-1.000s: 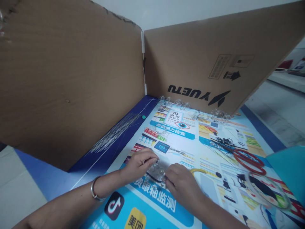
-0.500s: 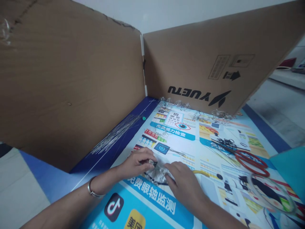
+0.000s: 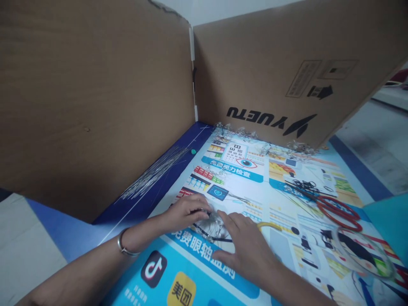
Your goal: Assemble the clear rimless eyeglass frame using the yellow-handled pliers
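Note:
Between my hands lies a clear, glittering piece of what looks like plastic and thin wire (image 3: 213, 227), low over the printed sheet. My left hand (image 3: 186, 211) pinches its upper left side between thumb and fingers, where a small dark part shows at the fingertips. On the other side, my right hand (image 3: 247, 244) has its thumb spread away from the fingers. Its index fingertip is at the clear piece's right edge; whether it touches cannot be made out. The exact kind of the piece is too blurred to tell.
Cardboard panels (image 3: 105, 106) stand at the left and back. Thin metal wires (image 3: 156, 172) lie left, near a green bit (image 3: 193, 151). To the right are red-handled scissors (image 3: 339, 210), black bands (image 3: 307, 185), a yellow handle (image 3: 269, 226) and a clear round dish (image 3: 387, 265). Clear pieces (image 3: 301, 148) line the back.
My right thumb has come away from the clear piece and spread down from the fingers. The left hand keeps its pinch. The camera view has tilted slightly downward.

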`<state>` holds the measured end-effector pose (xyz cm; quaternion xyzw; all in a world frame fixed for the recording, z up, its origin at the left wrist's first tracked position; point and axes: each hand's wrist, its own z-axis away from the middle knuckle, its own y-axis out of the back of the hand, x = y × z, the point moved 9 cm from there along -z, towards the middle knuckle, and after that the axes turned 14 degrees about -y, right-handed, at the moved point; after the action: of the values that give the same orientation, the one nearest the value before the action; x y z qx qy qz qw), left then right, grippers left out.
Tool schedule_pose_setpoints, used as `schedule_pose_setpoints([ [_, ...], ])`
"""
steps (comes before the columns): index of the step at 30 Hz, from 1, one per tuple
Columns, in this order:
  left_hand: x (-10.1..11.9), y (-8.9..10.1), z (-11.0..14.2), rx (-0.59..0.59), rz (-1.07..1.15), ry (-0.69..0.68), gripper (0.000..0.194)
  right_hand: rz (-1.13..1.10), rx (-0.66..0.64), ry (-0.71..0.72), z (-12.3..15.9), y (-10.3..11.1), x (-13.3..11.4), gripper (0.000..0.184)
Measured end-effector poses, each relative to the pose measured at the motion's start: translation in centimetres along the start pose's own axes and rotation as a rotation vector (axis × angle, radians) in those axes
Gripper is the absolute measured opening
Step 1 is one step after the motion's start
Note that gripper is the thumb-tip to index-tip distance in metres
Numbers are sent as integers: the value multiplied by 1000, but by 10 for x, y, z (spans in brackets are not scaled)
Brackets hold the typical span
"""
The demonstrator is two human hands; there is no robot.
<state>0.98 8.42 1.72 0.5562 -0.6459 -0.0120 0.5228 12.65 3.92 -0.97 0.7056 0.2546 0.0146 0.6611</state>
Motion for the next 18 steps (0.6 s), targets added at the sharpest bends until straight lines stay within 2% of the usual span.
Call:
schedule_pose_setpoints([
  [6, -14, -2, -5, 23, 60, 146, 15, -45, -73, -6, -9, -9, 4, 73],
  [9, -16, 2, -10, 45, 48, 192, 15, -62, -32, -36, -17, -4, 7, 63],
  [14, -6, 14, -21, 30, -108, 124, 18, -15, 114, -51, -34, 14, 8, 47],
  [18, -3, 12, -21, 5, -190, 71, 21, -16, 117, -39, -43, 15, 9, 37],
])
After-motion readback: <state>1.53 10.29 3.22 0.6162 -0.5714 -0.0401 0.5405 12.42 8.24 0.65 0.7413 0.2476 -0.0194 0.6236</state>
